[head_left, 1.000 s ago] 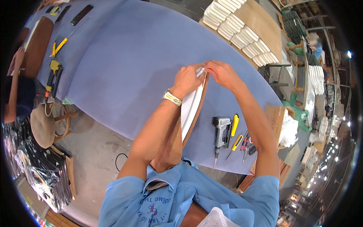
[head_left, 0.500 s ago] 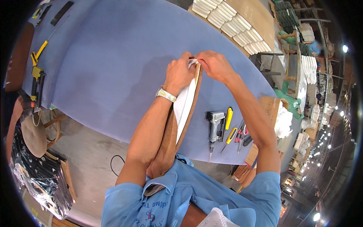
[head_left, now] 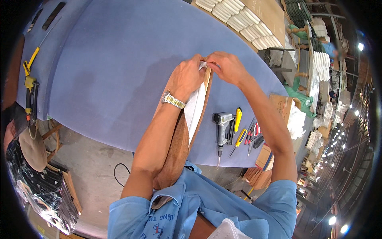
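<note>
A brown upholstered piece stands on edge against my front, reaching out over the blue-covered table. White lining cloth shows in the long gap along its side. My left hand, with a metal watch on the wrist, has its fingers closed on the white cloth at the far tip. Right beside it, my right hand pinches the same tip, at the brown edge. The fingertips of both hands meet there and partly hide what they grip.
Right of the piece lie a staple gun, a yellow cutter, a yellow-handled tool and scissors. A second staple gun lies far left. White pads fill a carton at the back. A beige-seated chair stands lower left.
Both hands keep their grip at the tip. The brown piece has turned slightly, showing more of its face left of my left hand. The table and tools have shifted a little in view.
</note>
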Demonstrator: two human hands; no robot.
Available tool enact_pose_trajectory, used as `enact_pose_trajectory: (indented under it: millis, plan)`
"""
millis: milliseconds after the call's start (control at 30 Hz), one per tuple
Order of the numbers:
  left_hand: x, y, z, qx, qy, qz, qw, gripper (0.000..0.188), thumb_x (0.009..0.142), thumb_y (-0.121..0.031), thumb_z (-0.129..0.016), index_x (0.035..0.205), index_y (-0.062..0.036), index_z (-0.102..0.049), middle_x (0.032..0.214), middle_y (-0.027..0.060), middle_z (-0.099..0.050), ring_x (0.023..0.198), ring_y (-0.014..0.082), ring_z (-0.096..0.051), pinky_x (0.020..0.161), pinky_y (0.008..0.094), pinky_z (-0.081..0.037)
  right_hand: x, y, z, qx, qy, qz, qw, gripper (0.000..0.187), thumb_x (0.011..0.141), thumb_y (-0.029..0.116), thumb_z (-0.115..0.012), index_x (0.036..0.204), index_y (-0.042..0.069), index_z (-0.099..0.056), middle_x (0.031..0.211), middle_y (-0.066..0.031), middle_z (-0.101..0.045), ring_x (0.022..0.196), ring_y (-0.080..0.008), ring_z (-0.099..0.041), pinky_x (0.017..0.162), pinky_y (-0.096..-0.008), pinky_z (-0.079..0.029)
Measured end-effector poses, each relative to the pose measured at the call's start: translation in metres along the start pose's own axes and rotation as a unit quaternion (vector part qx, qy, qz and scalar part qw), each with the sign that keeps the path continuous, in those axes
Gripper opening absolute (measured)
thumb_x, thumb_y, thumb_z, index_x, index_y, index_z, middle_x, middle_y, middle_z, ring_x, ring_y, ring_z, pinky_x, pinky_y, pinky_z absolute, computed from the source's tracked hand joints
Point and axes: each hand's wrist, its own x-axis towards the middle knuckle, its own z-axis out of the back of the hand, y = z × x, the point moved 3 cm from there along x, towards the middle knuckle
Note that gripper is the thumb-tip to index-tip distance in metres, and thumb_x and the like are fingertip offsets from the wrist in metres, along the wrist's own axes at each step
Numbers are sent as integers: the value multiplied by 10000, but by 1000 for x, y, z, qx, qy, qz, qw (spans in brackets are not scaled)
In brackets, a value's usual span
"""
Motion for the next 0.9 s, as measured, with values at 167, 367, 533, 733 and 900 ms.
enact_pose_trajectory:
  millis: [167,367,533,733,900]
  plan:
    - [6,-6,2,-9,69,26,997,305,909,-133,-685,1184,-13,-631,982,280,-735,910,481,-701,804,557,-549,-7,-1,-8,-1,-29,-20,999,67,932,89,-665,984,61,-696,968,-114,-716,912,-351,-674,788,-470,-549]
    - [4,-8,0,17,52,10,998,297,907,-113,-678,1181,-7,-630,910,285,-729,887,481,-703,798,553,-554,-11,2,-11,9,-66,-13,998,76,944,118,-665,979,56,-693,993,-106,-733,923,-342,-684,789,-462,-557]
    - [4,-10,0,18,39,15,999,285,906,-115,-676,1168,-8,-637,890,275,-732,864,467,-710,782,547,-562,-10,5,-8,-1,-62,-19,998,78,926,71,-693,1001,51,-692,1029,-94,-749,929,-342,-697,796,-444,-569]
    - [2,-7,-2,-16,7,15,1000,282,903,-127,-687,1155,-8,-644,926,268,-740,865,464,-712,790,535,-568,-7,4,-6,-7,-55,-18,998,74,909,56,-703,981,44,-693,995,-97,-745,903,-334,-696,779,-439,-566]
    - [2,-5,-2,-22,0,14,1000,276,909,-139,-692,1146,-6,-647,941,272,-738,884,462,-713,796,530,-568,-7,5,-7,-8,-59,-26,998,82,891,42,-716,970,40,-692,977,-96,-743,893,-331,-698,775,-436,-565]
